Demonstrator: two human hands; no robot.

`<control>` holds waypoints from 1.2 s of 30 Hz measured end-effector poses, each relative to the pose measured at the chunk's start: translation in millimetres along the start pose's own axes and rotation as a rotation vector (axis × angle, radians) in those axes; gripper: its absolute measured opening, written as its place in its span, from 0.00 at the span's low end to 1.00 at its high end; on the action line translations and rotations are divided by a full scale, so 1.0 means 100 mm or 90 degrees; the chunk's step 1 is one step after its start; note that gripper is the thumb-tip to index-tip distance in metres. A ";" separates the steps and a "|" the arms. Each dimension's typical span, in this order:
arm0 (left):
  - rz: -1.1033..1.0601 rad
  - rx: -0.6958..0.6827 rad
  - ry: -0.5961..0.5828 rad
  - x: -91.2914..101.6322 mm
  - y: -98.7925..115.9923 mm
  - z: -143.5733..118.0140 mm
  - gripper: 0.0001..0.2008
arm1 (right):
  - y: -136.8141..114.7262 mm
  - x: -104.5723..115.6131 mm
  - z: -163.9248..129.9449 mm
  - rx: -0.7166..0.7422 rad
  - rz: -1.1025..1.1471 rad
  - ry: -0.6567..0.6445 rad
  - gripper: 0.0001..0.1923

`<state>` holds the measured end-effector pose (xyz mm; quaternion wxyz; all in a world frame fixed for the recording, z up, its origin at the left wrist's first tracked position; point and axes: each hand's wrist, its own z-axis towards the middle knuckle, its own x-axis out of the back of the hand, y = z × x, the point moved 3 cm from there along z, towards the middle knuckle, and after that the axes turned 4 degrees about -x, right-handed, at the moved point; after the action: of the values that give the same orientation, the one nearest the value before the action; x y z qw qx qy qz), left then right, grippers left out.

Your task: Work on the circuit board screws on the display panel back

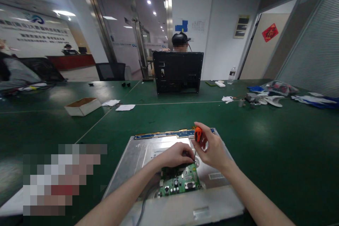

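The right hand (215, 152) is closed round an orange screwdriver (198, 135), tip down at the board's (180, 180) 1 o'clock corner. The left hand (176, 154) rests curled on the board's far edge, at 12 o'clock — what it pinches, I cannot tell. The board lies on the panel (137, 155) (bare metal). Likely risk: a tilted tip slips off the screw and gouges the board.

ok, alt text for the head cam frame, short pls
A person's right hand holds an orange-handled screwdriver tip-down at a green circuit board on a silver metal panel, while the left hand rests on the board. Across the green table, another person sits behind a black monitor back.
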<state>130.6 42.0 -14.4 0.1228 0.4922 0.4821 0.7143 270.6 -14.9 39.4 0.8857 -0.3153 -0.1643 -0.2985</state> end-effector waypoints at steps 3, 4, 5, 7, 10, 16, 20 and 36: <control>0.000 0.001 -0.006 0.00 0.00 0.00 0.04 | 0.00 0.00 0.00 -0.001 -0.002 0.009 0.23; -0.003 0.000 -0.009 0.00 0.00 0.00 0.04 | 0.01 0.00 0.00 0.001 -0.006 0.013 0.22; -0.006 -0.002 -0.011 0.00 0.00 0.00 0.04 | 0.01 0.00 0.00 0.004 -0.013 0.018 0.22; -0.010 -0.005 -0.012 0.00 0.00 0.01 0.04 | 0.02 -0.01 -0.01 0.015 -0.031 0.028 0.22; -0.006 -0.005 -0.011 0.00 0.00 0.00 0.03 | 0.05 -0.02 -0.02 0.026 -0.054 0.035 0.20; 0.005 -0.011 -0.006 0.00 0.01 0.01 0.02 | 0.08 -0.03 -0.02 0.024 -0.055 0.020 0.22; 0.008 -0.015 -0.010 -0.01 0.00 0.01 0.02 | 0.06 -0.03 -0.02 0.040 -0.052 0.022 0.22; -0.020 0.009 -0.001 -0.01 0.02 0.01 0.04 | 0.00 0.03 -0.01 0.042 -0.019 0.021 0.25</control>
<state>132.6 40.5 -13.3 0.1309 0.4862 0.4944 0.7086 272.9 -16.9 40.7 0.8936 -0.2787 -0.1640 -0.3113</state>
